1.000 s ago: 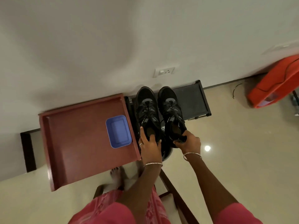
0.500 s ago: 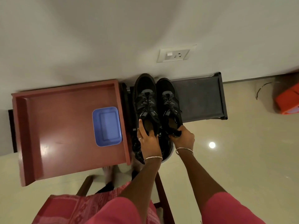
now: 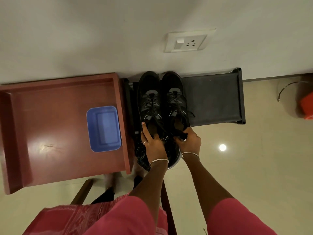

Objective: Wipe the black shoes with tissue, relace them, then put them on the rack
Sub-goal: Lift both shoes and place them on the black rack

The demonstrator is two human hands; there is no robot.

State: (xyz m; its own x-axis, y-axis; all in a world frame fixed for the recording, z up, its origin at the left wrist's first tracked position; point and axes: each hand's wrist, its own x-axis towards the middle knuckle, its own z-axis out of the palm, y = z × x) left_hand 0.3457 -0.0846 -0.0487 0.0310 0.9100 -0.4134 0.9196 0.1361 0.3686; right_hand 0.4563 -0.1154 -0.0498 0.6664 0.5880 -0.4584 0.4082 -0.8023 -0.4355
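Two black laced shoes stand side by side on the left end of the dark shoe rack (image 3: 215, 99) against the wall, toes toward the wall. My left hand (image 3: 152, 145) holds the heel of the left shoe (image 3: 149, 99), fingers reaching into its opening. My right hand (image 3: 189, 140) grips the heel tab of the right shoe (image 3: 174, 97). Loose lace ends trail over both shoes. No tissue is in view.
A reddish-brown wooden table (image 3: 55, 129) stands left of the rack, with a blue plastic tub (image 3: 103, 128) on it. A black bag in a round bin (image 3: 172, 156) sits below my hands. A wall socket (image 3: 186, 42) is above the rack, an orange object (image 3: 306, 106) at far right.
The view has dropped closer to the rack and shifted right to left. The shoes and both hands keep their places on the rack's left end.
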